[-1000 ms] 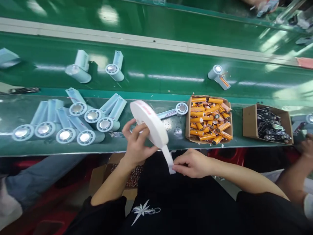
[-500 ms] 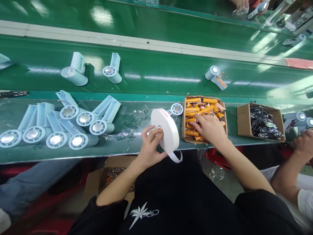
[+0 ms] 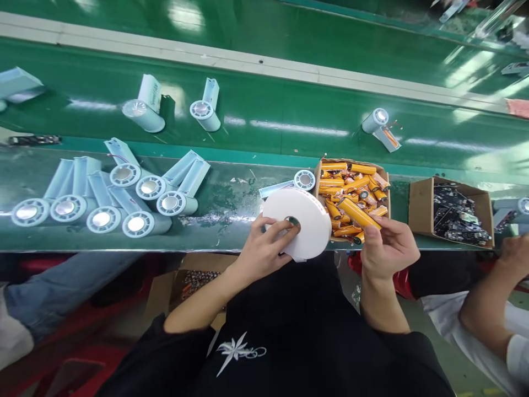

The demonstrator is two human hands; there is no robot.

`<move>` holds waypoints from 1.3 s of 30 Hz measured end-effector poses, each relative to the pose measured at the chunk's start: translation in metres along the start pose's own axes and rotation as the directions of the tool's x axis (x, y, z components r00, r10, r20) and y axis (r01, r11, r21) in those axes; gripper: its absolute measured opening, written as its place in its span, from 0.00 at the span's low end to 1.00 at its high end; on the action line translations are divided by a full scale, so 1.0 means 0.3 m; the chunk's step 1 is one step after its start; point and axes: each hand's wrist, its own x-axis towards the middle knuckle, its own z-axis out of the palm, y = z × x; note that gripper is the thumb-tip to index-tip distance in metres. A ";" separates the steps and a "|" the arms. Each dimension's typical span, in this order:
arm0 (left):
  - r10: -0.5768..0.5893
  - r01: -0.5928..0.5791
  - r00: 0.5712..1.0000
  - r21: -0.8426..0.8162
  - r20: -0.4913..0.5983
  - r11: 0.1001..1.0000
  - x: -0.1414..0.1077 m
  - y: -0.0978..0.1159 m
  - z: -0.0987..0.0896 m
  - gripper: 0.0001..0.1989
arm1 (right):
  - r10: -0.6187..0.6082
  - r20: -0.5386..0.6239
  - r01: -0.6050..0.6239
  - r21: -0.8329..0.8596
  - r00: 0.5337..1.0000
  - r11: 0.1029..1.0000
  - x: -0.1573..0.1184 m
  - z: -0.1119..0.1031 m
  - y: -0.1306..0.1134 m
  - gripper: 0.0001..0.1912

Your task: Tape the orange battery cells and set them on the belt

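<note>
My left hand (image 3: 268, 242) grips a white tape roll (image 3: 308, 237), with fingers in its centre hole. Between the thumb and fingers of my right hand (image 3: 388, 245) is an orange cylindrical battery (image 3: 357, 214), tilted above the front of a cardboard box (image 3: 387, 207). Several more orange batteries (image 3: 334, 166) with wires fill that box. Just behind the roll lies a light blue fan housing (image 3: 304, 180), partly hidden by it.
Several blue fan housings (image 3: 173, 203) stand grouped at the left of the bench. More housings (image 3: 204, 114) lie on the green belt behind. At the right are a box of circuit boards (image 3: 421, 209) and another person's hand (image 3: 516, 251).
My right hand has come out of the battery box toward me, now with a battery in it. The tape roll has turned its flat face up toward the camera. The view has shifted slightly.
</note>
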 end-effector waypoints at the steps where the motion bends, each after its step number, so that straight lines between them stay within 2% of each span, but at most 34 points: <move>1: 0.004 -0.004 1.000 0.001 -0.004 1.000 0.006 0.003 -0.001 0.26 | -0.011 -0.017 0.011 -0.007 1.000 1.000 -0.011 0.008 -0.003 0.15; 3: 0.001 -0.001 1.000 0.000 -0.008 1.000 0.014 0.007 -0.001 0.26 | -0.023 -0.049 0.022 -0.031 0.999 0.999 -0.031 0.018 -0.007 0.16; 6: -0.011 0.011 1.000 0.000 -0.006 1.000 0.014 0.012 0.002 0.27 | 0.029 -0.044 -0.032 -0.065 0.999 0.997 -0.071 0.025 -0.019 0.18; 10: -0.037 0.037 0.999 0.013 -0.006 0.999 0.002 0.017 0.013 0.29 | 0.165 0.077 -0.158 -0.090 0.983 0.983 -0.149 0.024 -0.043 0.17; 12: -0.047 0.048 0.999 0.040 -0.011 0.998 -0.004 0.013 0.012 0.30 | 0.259 0.186 -0.251 -0.062 0.948 0.966 -0.171 0.013 -0.052 0.15; 14: -0.029 0.030 0.999 0.084 -0.015 0.996 -0.008 0.001 0.000 0.29 | 0.344 0.339 -0.358 -0.024 0.875 0.934 -0.158 -0.008 -0.056 0.14; 17: 0.042 -0.038 0.999 0.160 -0.022 0.986 -0.007 -0.031 -0.034 0.25 | 0.402 0.593 -0.474 -0.040 0.697 0.880 -0.068 -0.051 -0.059 0.22; 19: 0.079 -0.072 0.996 0.206 -0.030 0.976 -0.004 -0.053 -0.058 0.26 | 0.413 0.705 -0.498 -0.098 0.577 0.862 0.011 -0.069 -0.062 0.23; 20: 0.090 -0.080 0.995 0.220 -0.035 0.972 -0.002 -0.060 -0.068 0.28 | 0.410 0.741 -0.501 -0.115 0.532 0.858 0.043 -0.069 -0.065 0.22; 21: 0.091 -0.079 0.995 0.227 -0.046 0.971 0.000 -0.061 -0.075 0.30 | 0.401 0.760 -0.512 -0.105 0.512 0.853 0.065 -0.061 -0.069 0.20; 22: 0.082 -0.064 0.994 0.232 -0.067 0.971 0.002 -0.056 -0.078 0.33 | 0.388 0.761 -0.534 -0.064 0.520 0.843 0.073 -0.044 -0.074 0.17; 23: 0.060 -0.035 0.993 0.235 -0.098 0.971 0.005 -0.045 -0.078 0.34 | 0.382 0.738 -0.569 0.003 0.556 0.822 0.067 -0.019 -0.079 0.16; 24: 0.032 0.002 0.990 0.238 -0.136 0.971 0.007 -0.028 -0.074 0.34 | 0.394 0.687 -0.607 0.088 0.611 0.789 0.047 0.013 -0.084 0.16; 26: -0.033 0.089 0.975 0.249 -0.218 0.965 0.011 0.019 -0.056 0.33 | 0.468 0.502 -0.644 0.267 0.728 0.717 -0.022 0.088 -0.094 0.23; 27: -0.068 0.133 0.965 0.254 -0.252 0.958 0.011 0.043 -0.044 0.33 | 0.515 0.398 -0.643 0.334 0.759 0.689 -0.063 0.125 -0.097 0.26; 28: -0.095 0.170 0.956 0.257 -0.279 0.951 0.010 0.066 -0.032 0.33 | 0.559 0.310 -0.639 0.380 0.769 0.668 -0.103 0.157 -0.100 0.28; 29: -0.117 0.198 0.947 0.258 -0.298 0.945 0.007 0.084 -0.020 0.34 | 0.592 0.249 -0.637 0.414 0.767 0.650 -0.136 0.183 -0.101 0.29; 31: -0.135 0.220 0.940 0.256 -0.312 0.941 -0.005 0.105 -0.003 0.34 | 0.630 0.230 -0.657 0.441 0.742 0.612 -0.181 0.210 -0.100 0.30; 35: -0.119 0.186 0.961 0.264 -0.249 0.946 -0.036 0.102 0.002 0.32 | 0.647 0.339 -0.729 0.380 0.683 0.570 -0.196 0.207 -0.088 0.30; 39: -0.167 0.206 0.972 0.257 -0.165 0.944 -0.051 0.101 -0.016 0.27 | 0.635 0.422 -0.761 0.315 0.647 0.567 -0.138 0.170 -0.072 0.28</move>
